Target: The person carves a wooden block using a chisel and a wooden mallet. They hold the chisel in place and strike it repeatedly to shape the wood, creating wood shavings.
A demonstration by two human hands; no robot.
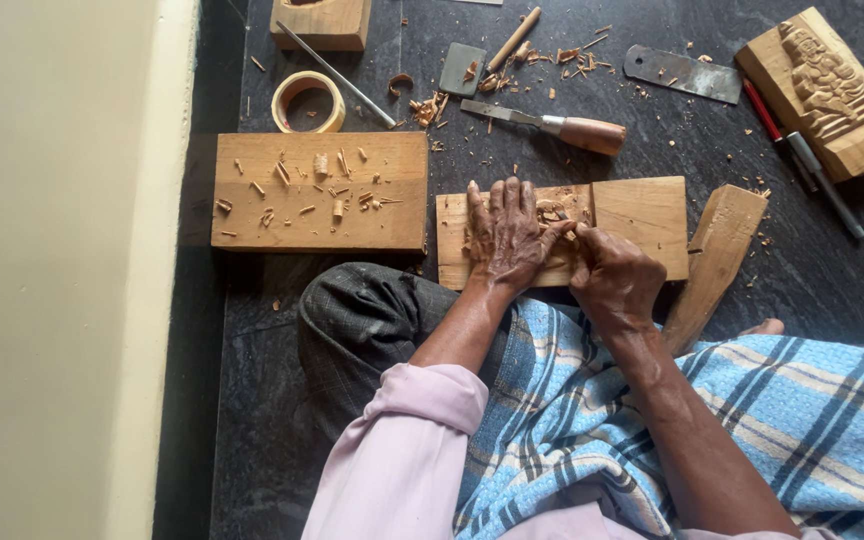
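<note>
Head camera view: a seated person is carving a wooden plank that is lying on the dark stone floor, just in front of the knees. Left hand is pressing flat and spread on the plank's left half, steadying it. Right hand is curled shut around a small cutting tool, mostly hidden in the fist, its tip meeting the wood between the two hands where fresh shavings are gathering. By appearance, relief cutting is under way, and the next stroke is calling for a firm brace from the left hand and a short, controlled push away from its fingers. Left of the plank, a second board is carrying loose chips. Beyond the plank, a wooden-handled chisel and a tape roll are lying on the floor. Far right of the plank, a finished carved block is resting; a wedge-shaped offcut is leaning against the plank's right end.
</note>
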